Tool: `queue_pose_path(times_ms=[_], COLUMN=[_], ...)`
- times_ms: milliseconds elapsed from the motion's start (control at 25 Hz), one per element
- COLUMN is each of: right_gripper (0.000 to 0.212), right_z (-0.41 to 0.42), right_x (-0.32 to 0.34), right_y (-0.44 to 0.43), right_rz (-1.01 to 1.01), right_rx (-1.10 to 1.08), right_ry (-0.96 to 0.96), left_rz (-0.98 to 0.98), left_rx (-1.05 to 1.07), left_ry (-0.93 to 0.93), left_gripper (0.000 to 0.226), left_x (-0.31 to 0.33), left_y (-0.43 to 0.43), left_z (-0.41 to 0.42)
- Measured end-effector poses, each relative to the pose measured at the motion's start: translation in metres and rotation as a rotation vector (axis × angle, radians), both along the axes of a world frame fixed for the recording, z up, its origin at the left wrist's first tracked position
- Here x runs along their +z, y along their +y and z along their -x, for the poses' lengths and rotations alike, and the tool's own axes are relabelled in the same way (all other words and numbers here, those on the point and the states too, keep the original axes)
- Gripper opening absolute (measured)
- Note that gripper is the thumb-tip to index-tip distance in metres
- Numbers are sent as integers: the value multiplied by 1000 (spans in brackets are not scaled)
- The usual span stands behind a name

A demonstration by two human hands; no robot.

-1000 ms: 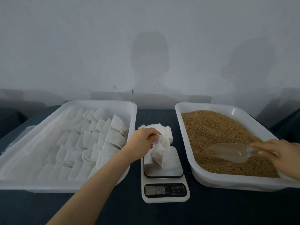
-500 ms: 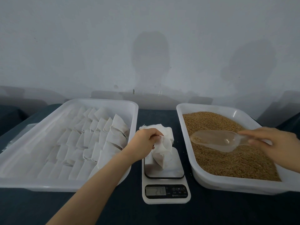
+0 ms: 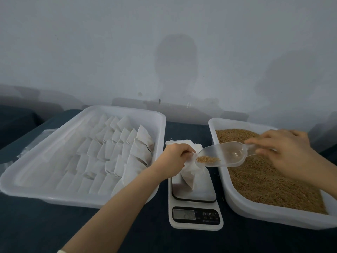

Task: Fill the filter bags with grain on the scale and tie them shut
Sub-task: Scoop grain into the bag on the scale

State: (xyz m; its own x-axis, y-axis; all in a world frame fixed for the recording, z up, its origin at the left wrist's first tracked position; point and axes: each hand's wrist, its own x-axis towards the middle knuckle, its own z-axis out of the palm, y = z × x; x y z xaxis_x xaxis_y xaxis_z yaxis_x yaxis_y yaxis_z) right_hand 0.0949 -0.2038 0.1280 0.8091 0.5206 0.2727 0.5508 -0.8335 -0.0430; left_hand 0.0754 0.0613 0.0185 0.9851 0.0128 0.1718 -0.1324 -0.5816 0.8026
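On my left hand [image 3: 175, 157], curled fingers [image 3: 184, 152] pinch the mouth of the crumpled white filter bag [image 3: 189, 173], which stands on the steel plate of the scale [image 3: 199, 193]. My right hand [image 3: 284, 154], at 3 o'clock, grips the clear plastic scoop [image 3: 229, 154] by its handle. Tan grain [image 3: 207, 159] sits at its lip, at the bag's mouth.

The digits on the white digital kitchen scale [image 3: 197, 194] were blurred and unreadable; the print beneath its buttons was too small to make out. The right hand [image 3: 290, 152] covered the handle of the clear plastic scoop [image 3: 224, 154]. The left hand [image 3: 176, 157] concealed much of the mouth of the white filter bag [image 3: 189, 174]. The white plastic tray of brown grain [image 3: 255, 209] was cut off at the right edge.
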Motion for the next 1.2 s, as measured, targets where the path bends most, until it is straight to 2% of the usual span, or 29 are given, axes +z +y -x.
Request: queue_pose_path(times_ms=[280, 480, 640, 760, 880, 960, 1040, 1200], right_gripper=[33, 33, 47, 56, 45, 37, 28, 29], right_z=[2, 8, 13, 13, 12, 8, -2, -32], right_x=[7, 9, -1, -14, -29, -40, -52, -75], right_y=[15, 22, 19, 9, -2, -11, -27, -63], right_rz=[133, 141, 161, 160, 118, 39, -60, -20], right_rx=[60, 104, 200, 211, 243, 205, 29, -403], right_ry=[-133, -239, -489, -608, -697, -658, -541, -151], left_rz=[-25, -47, -22, 19, 52, 110, 166, 173], left_rx=[1, 15, 52, 74, 86, 84, 85, 84], left_ry=[-19, -31, -37, -50, -39, -17, 2, 71], left_gripper=[24, 25, 23, 22, 21, 18, 16, 17], left_x=[1, 2, 3, 4, 5, 5, 6, 8], left_y=[0, 0, 0, -2, -2, -3, -3, -3], left_z=[1, 2, 3, 4, 4, 5, 6, 9])
